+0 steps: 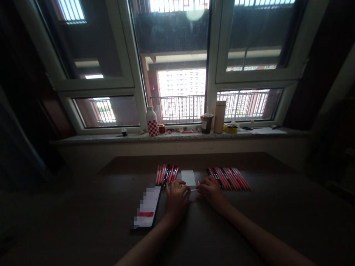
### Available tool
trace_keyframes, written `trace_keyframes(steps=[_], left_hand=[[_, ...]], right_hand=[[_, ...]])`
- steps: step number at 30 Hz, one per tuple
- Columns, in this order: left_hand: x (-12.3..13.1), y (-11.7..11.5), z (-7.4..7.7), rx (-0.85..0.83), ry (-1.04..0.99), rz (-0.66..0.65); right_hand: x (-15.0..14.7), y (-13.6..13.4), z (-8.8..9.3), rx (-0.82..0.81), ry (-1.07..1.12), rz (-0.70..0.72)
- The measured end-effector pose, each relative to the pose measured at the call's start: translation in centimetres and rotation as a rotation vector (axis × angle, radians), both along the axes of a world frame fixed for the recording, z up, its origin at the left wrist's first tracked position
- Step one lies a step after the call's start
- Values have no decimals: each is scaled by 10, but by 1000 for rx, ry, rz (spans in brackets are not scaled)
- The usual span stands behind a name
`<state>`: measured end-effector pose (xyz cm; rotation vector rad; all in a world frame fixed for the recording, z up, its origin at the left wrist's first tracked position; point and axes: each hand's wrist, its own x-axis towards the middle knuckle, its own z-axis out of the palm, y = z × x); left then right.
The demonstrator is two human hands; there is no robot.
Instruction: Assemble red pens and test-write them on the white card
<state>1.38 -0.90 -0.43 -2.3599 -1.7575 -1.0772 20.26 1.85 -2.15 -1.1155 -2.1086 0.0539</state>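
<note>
Both my hands rest close together on a dark table (83, 221). My left hand (176, 195) and my right hand (211, 191) have their fingers curled in a pinch on a thin light stick-like thing (193, 190) held between them; it is too small to name. Just beyond the hands lies a white card (188, 177). A row of red and black pens (165, 173) lies left of the card. A larger row of red pens (229, 178) lies to its right.
A phone (146, 212) with a lit screen lies left of my left hand. On the windowsill (97, 138) behind the table stand a red-checked white bottle (151, 122), a dark drink cup (206, 123), a tall beige tumbler (219, 116) and a yellow tape roll (230, 128).
</note>
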Motion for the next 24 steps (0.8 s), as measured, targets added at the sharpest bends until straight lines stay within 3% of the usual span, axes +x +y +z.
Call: trace_keyframes(steps=[14, 24], left_hand=[[2, -1, 3, -53, 26, 121], [-3, 1, 1, -5, 112, 195]], right_hand=[[0, -1, 3, 18, 18, -42], [1, 1, 0, 37, 39, -89]])
